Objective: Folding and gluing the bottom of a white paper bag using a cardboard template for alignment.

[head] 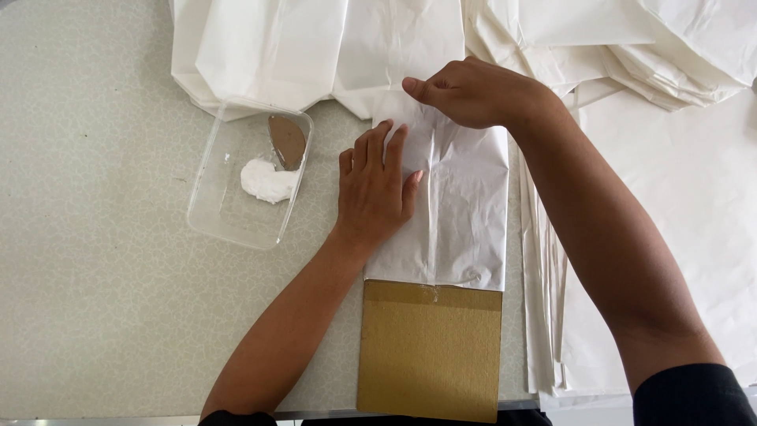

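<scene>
White folded paper bag [457, 205], one over one brown cardboard sheet [430, 351], lies under both hands: left hand [374, 189] flat and open, right hand [473, 93] pinching its top edge.

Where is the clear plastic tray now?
The clear plastic tray lies on the table, left of the left hand, below the white paper pile.

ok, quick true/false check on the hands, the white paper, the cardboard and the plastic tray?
1. The left hand lies flat on the white paper. True.
2. The right hand holds the cardboard. False: it pinches the paper's top edge.
3. The clear plastic tray holds a white paste blob. True.
4. The cardboard lies fully on top of the paper. False: it sticks out from the paper's near end.
5. The tray sits right of the paper. False: left.
</scene>
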